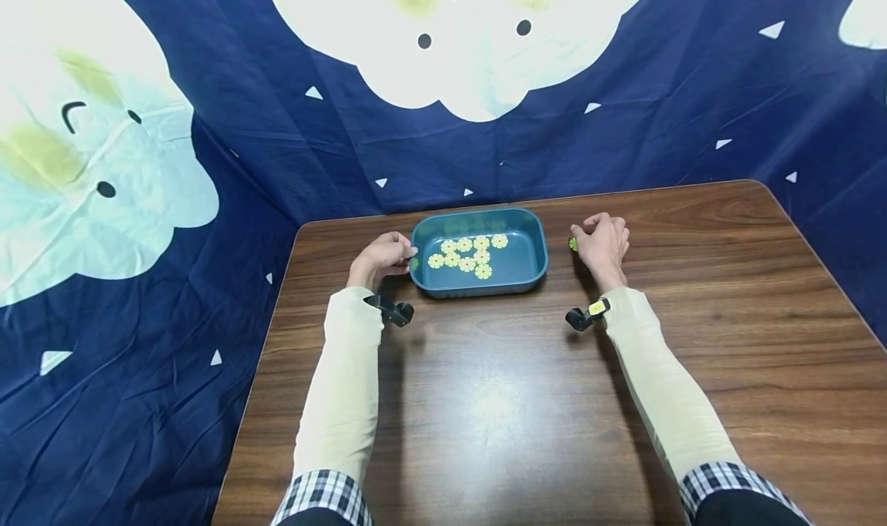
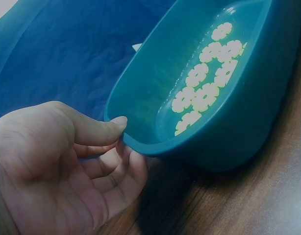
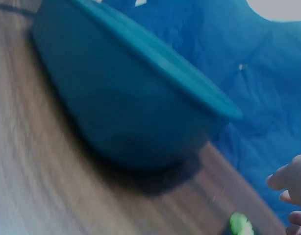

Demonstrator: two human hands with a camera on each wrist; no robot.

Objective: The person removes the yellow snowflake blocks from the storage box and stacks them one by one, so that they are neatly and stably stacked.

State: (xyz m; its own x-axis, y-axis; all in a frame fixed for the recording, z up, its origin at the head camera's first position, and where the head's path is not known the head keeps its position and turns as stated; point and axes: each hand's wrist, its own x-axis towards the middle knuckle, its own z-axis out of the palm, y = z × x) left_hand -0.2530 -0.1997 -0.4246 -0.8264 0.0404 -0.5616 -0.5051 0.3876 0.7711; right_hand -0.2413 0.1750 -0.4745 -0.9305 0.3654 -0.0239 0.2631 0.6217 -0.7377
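Note:
A teal oblong plastic tub (image 1: 478, 289) stands on the table, with several pale yellow flower-shaped pieces (image 1: 465, 244) lying flat on its bottom. My left hand (image 1: 383, 257) pinches its left rim, thumb (image 2: 96, 128) on the inner side and fingers outside, as the left wrist view shows. To the right of the tub, my right hand (image 1: 604, 247) is held over the table with bent, loose fingers. A green flower-shaped piece (image 3: 240, 224) lies by its thumb, apart from the fingers in the right wrist view; most of that hand is cut off there.
The brown wood-grain table (image 1: 485, 449) extends toward me and to the right. Behind it and on the left hangs a dark blue cloth (image 1: 499, 156) with white clouds. A small camera is strapped to each wrist.

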